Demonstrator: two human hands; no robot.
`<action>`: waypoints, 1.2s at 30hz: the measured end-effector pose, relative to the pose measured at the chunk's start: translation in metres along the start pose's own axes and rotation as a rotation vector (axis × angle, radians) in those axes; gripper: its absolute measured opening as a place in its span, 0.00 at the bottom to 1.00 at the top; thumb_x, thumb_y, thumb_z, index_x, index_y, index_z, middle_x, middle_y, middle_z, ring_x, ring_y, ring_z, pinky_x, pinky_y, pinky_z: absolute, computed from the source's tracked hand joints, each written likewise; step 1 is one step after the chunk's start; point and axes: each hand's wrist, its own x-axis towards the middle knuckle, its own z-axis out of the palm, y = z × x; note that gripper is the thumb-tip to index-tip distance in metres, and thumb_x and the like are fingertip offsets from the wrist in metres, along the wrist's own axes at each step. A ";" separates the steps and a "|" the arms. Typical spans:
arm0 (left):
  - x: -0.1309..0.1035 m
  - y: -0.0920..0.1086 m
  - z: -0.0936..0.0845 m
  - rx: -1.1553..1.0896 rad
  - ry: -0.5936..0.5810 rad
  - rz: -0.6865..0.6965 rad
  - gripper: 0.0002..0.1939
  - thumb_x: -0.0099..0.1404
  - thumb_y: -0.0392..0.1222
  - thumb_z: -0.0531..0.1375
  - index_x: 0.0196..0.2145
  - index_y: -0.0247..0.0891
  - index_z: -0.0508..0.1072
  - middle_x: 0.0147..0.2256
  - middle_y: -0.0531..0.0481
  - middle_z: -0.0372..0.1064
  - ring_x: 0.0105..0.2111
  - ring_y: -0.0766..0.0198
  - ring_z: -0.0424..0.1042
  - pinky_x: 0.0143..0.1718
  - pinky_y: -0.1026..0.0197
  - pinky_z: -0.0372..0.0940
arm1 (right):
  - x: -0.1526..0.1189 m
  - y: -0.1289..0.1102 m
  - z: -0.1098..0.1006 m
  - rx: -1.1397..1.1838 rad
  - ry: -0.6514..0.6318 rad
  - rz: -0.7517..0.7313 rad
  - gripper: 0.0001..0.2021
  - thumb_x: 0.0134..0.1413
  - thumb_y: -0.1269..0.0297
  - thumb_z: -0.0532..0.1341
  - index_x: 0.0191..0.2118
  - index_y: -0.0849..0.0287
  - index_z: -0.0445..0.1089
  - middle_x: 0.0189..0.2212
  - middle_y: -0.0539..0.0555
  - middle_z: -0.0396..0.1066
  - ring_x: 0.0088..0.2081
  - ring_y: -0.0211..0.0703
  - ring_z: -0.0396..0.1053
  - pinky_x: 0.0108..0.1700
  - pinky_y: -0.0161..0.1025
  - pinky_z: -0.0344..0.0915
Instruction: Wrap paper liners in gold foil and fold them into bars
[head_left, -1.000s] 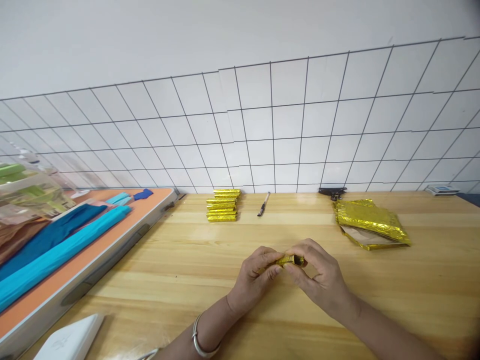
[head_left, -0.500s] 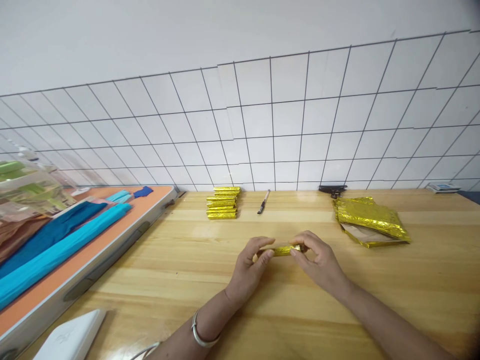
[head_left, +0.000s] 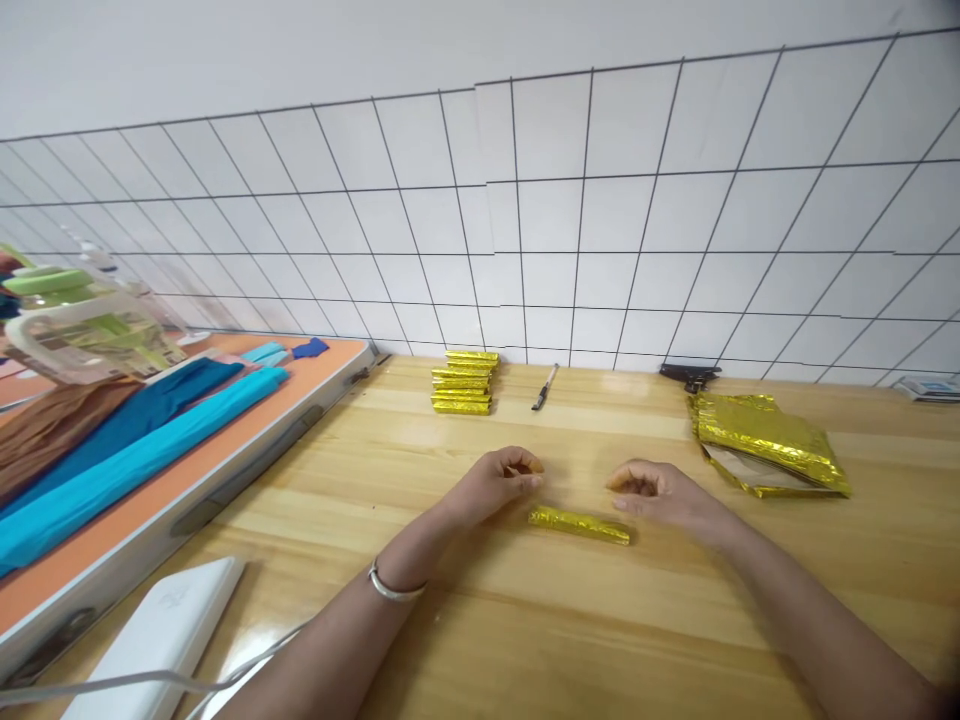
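A slim roll of shiny gold foil (head_left: pixel 577 525) lies on the wooden table (head_left: pixel 405 640), tilted slightly down to the right. Just above its left end, my left hand (head_left: pixel 499 485) holds nothing; its fingers are curved, with a gap between thumb and forefinger. My right hand (head_left: pixel 664 492) hovers near the roll's other end, also without anything in it, thumb and fingers apart. A row of similar gold rolls (head_left: pixel 463 383) sits near the wall. On the right rests a stack of folded gold foil sheets (head_left: pixel 772 440).
A pen (head_left: pixel 545 388) and a black clip (head_left: pixel 690 375) lie by the tiled wall. To the left, an orange board (head_left: pixel 247 430) bears blue and brown cloth and a green-lidded container (head_left: pixel 90 320). Front left are a white flat device (head_left: pixel 161 630) and a cable (head_left: pixel 172 681).
Both hands have let go of the gold roll and drawn apart. It now lies on the table in front of them. The view has shifted slightly.
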 end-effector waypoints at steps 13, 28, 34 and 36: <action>-0.007 0.006 -0.010 0.393 -0.351 0.127 0.17 0.52 0.46 0.65 0.38 0.37 0.71 0.34 0.51 0.67 0.31 0.66 0.66 0.30 0.67 0.59 | -0.006 -0.019 0.011 -0.567 -0.139 -0.168 0.10 0.43 0.60 0.63 0.32 0.58 0.70 0.30 0.51 0.66 0.32 0.41 0.63 0.32 0.35 0.59; -0.007 0.004 0.003 0.641 -0.145 0.360 0.10 0.57 0.40 0.60 0.38 0.38 0.69 0.32 0.51 0.66 0.32 0.65 0.64 0.33 0.65 0.59 | 0.001 -0.006 0.020 -0.808 0.119 -0.308 0.05 0.49 0.62 0.59 0.34 0.55 0.68 0.32 0.54 0.67 0.37 0.46 0.63 0.38 0.41 0.59; -0.005 0.000 0.000 0.523 -0.177 0.346 0.07 0.58 0.42 0.60 0.32 0.36 0.69 0.31 0.51 0.65 0.31 0.68 0.64 0.32 0.67 0.59 | -0.001 -0.009 0.020 -0.728 0.080 -0.305 0.07 0.48 0.59 0.61 0.34 0.55 0.67 0.30 0.52 0.67 0.34 0.44 0.63 0.35 0.39 0.59; -0.004 -0.001 0.000 0.529 -0.178 0.362 0.07 0.57 0.42 0.61 0.32 0.36 0.69 0.30 0.51 0.65 0.31 0.68 0.64 0.32 0.67 0.58 | -0.002 -0.010 0.020 -0.693 0.076 -0.301 0.07 0.49 0.60 0.60 0.33 0.56 0.67 0.30 0.52 0.67 0.33 0.43 0.63 0.34 0.38 0.59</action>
